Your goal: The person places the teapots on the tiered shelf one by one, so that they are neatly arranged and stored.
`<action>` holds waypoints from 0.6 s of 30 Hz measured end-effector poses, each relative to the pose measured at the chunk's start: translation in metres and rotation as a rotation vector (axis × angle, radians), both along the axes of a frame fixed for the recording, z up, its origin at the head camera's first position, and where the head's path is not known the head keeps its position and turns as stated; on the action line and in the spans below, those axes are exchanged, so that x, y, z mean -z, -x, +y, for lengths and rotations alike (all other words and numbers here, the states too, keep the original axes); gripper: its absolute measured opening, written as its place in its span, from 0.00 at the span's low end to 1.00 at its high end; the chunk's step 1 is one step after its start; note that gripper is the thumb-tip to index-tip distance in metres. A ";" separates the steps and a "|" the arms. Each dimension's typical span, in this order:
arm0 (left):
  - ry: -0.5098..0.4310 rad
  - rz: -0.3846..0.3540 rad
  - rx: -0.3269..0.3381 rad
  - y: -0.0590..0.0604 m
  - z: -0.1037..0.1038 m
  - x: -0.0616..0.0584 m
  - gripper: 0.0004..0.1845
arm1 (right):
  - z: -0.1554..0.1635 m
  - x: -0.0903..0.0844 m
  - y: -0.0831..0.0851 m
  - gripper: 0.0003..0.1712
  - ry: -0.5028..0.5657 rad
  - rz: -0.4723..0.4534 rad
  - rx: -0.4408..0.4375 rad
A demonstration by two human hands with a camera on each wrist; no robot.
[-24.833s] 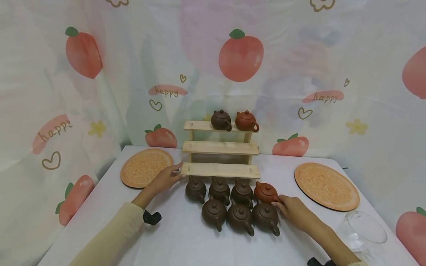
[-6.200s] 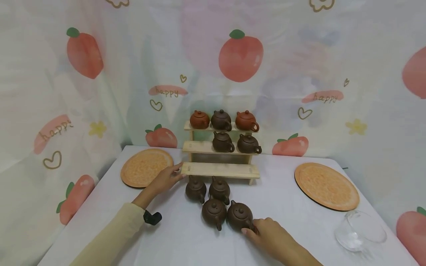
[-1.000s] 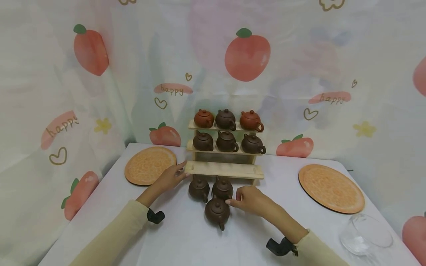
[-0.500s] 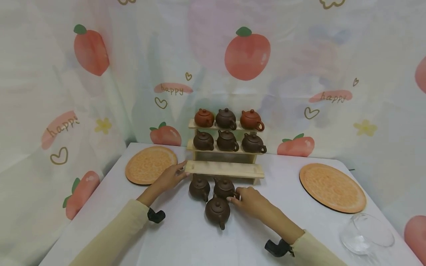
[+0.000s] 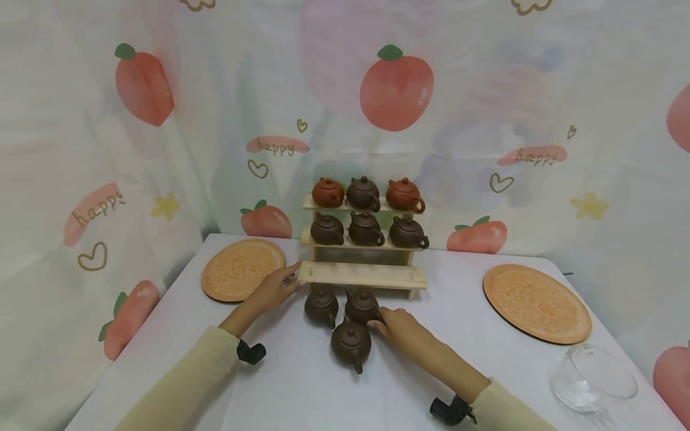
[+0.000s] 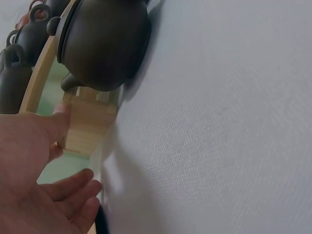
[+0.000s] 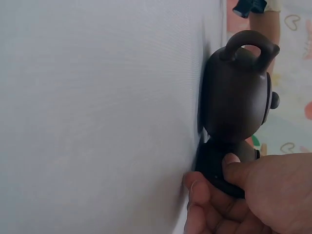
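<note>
A three-tier wooden shelf (image 5: 362, 274) stands at the back of the white table. Its top tier carries three small teapots (image 5: 363, 193), the middle tier three dark ones (image 5: 366, 229), and the lowest tier is bare. Three dark teapots sit on the table in front. My right hand (image 5: 378, 319) pinches the rear right teapot (image 5: 361, 303) at its side; in the right wrist view the thumb and fingers (image 7: 229, 168) lie on that pot (image 7: 219, 165), below the front teapot (image 7: 239, 87). My left hand (image 5: 283, 282) rests flat against the shelf's left end (image 6: 90, 126).
An orange round mat (image 5: 242, 269) lies at the left, another (image 5: 536, 302) at the right. A clear glass bowl (image 5: 593, 377) stands near the table's front right corner. A printed curtain hangs close behind the shelf.
My right hand has slid a little back and left, and its fingers now hold the rear right teapot. The left hand has stayed on the shelf end.
</note>
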State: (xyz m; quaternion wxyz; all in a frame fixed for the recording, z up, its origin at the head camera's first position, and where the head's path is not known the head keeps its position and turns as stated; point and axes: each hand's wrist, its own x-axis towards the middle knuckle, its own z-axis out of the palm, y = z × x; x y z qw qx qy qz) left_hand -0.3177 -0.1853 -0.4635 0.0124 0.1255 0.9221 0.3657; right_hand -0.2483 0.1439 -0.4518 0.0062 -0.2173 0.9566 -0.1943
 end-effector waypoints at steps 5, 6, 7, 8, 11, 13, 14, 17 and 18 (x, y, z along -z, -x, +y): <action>0.001 -0.003 -0.003 0.000 -0.001 0.002 0.35 | 0.011 0.000 -0.007 0.13 0.019 0.008 0.013; 0.001 -0.004 -0.002 0.000 -0.001 0.002 0.35 | 0.014 0.000 -0.008 0.13 0.027 0.001 0.016; 0.001 -0.005 -0.001 0.000 -0.001 0.002 0.35 | 0.018 -0.001 -0.010 0.13 0.038 -0.007 0.016; 0.005 -0.006 -0.003 0.001 -0.001 0.002 0.35 | 0.022 -0.001 -0.011 0.13 0.046 -0.014 0.012; 0.013 -0.011 -0.009 0.000 0.000 0.002 0.35 | 0.035 -0.001 -0.014 0.13 0.068 -0.033 -0.008; 0.018 -0.009 -0.012 0.001 -0.001 0.002 0.35 | 0.043 0.000 -0.016 0.13 0.077 -0.042 -0.022; 0.019 -0.007 -0.012 0.000 -0.001 0.002 0.35 | 0.048 0.000 -0.016 0.13 0.081 -0.045 -0.027; 0.018 0.000 -0.002 0.001 -0.001 0.003 0.35 | 0.059 0.001 -0.018 0.13 0.095 -0.042 -0.040; 0.016 0.001 0.000 0.001 -0.001 0.003 0.35 | 0.063 0.001 -0.019 0.13 0.102 -0.042 -0.042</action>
